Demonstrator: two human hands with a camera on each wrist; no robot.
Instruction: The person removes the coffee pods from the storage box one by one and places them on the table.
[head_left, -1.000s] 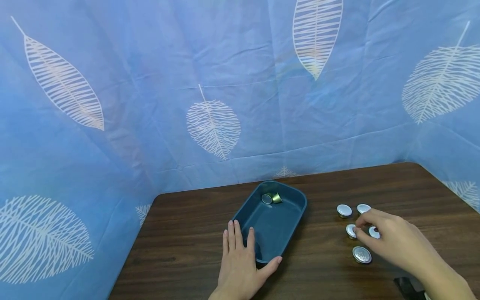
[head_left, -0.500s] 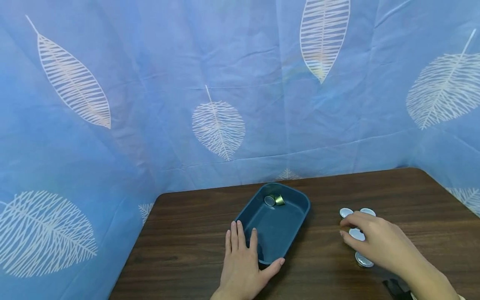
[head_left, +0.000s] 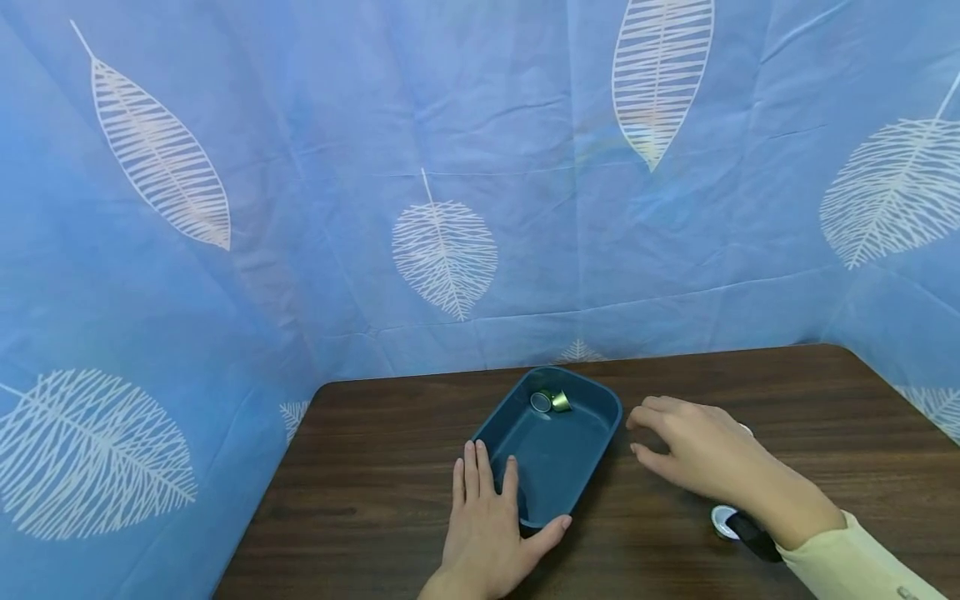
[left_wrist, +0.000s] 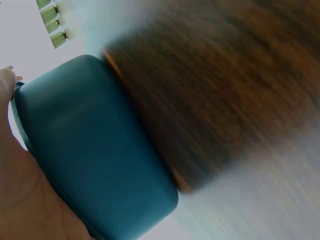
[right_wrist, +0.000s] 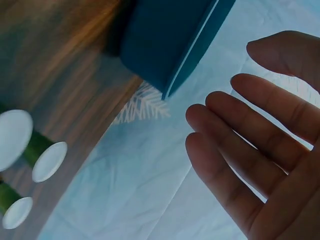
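My left hand [head_left: 483, 533] lies with straight fingers along the near left side of a dark blue tray [head_left: 555, 467]. Inside the tray's far end are two small green coffee capsules, one with its silver lid [head_left: 540, 402] showing and one green-sided capsule [head_left: 561, 402] beside it. Just right of the tray hovers my right hand [head_left: 697, 450], fingers loosely bent. In the right wrist view nothing sits between its thumb and fingers [right_wrist: 250, 135]. Beneath that arm, a silver-lidded capsule [head_left: 723, 521] is partly covered by the black wrist strap; other capsules are mostly hidden.
Several upright capsules, one with a white-looking lid [right_wrist: 49, 161], stand on the brown wooden table [head_left: 375, 467] in the right wrist view. A blue leaf-patterned cloth [head_left: 337, 208] hangs behind the table's far edge.
My right hand has moved left, from above the group of capsules to beside the tray. The left hand keeps its place at the tray, and the head view has shifted slightly.
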